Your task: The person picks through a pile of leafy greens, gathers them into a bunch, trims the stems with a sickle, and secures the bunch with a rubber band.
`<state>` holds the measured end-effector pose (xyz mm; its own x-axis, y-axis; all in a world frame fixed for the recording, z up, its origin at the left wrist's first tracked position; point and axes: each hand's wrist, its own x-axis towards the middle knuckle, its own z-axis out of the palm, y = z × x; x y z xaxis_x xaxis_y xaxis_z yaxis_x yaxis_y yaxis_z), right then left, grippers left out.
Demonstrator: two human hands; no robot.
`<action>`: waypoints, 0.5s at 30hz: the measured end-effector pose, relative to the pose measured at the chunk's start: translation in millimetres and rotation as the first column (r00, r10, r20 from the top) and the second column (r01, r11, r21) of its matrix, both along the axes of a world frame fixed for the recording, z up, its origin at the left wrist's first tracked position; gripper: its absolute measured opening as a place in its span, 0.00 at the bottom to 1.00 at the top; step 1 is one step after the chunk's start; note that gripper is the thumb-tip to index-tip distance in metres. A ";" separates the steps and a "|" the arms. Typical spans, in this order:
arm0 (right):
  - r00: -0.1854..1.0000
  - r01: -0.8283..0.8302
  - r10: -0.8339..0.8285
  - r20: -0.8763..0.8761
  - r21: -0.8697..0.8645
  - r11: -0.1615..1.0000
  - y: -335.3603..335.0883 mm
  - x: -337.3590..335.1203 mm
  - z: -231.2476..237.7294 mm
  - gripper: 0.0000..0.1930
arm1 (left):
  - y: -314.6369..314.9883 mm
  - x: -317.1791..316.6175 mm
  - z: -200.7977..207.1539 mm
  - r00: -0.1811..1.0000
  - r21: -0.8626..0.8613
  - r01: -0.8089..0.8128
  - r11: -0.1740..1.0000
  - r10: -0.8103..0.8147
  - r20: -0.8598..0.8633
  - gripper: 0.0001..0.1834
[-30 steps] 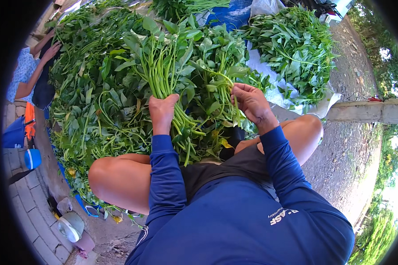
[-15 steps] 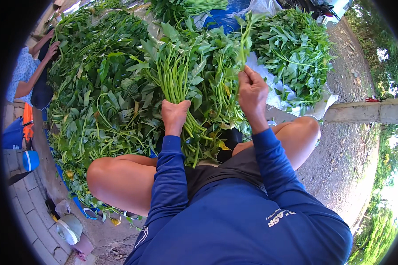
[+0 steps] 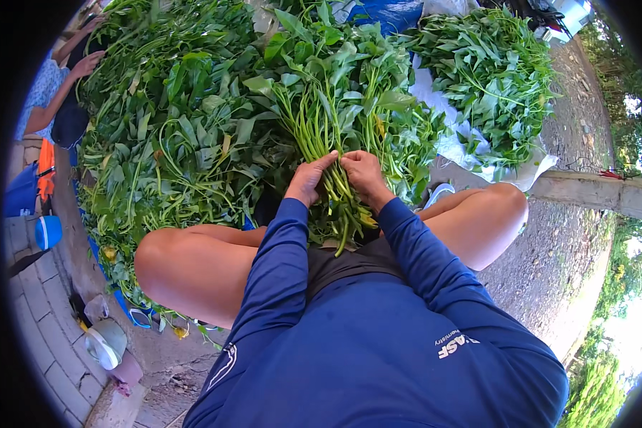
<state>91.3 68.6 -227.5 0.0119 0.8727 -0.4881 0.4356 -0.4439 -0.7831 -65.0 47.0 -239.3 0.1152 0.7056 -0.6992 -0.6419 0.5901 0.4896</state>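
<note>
My left hand is closed around a bunch of long-stemmed leafy greens that looks like water spinach. The leaves fan out away from me and the cut stem ends hang toward my lap. Against the right side of the bunch, my right hand is closed in a pinch on a green stem. The thumbs of both hands nearly meet over the stems. Just beyond and around them lies a large heap of the same greens.
Another pile of greens rests on a white sheet at the far right. A co-worker's hand reaches to the heap's far left edge. A blue cup-like container stands at left; a concrete beam lies at right.
My right hand has come down and left from above the heap, bringing a single stem to the bunch. My left hand, with the bunch, has shifted slightly right.
</note>
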 end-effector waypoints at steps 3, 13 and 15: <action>0.998 0.034 -0.031 -0.045 0.060 0.998 -11.1 -3.0 -11.1 0.10 | -2.8 22.0 -4.7 0.941 0.173 -0.153 0.973 0.197 -0.276 0.19; 0.993 0.113 -0.086 -0.085 0.412 0.904 80.5 -12.5 35.9 0.16 | 0.2 2.6 31.6 0.894 0.118 0.084 0.989 -0.022 -0.448 0.10; 0.976 0.139 -0.080 -0.201 0.303 0.943 110.1 -14.7 36.8 0.14 | 1.8 3.0 47.3 0.924 0.165 0.113 0.980 -0.043 -0.381 0.17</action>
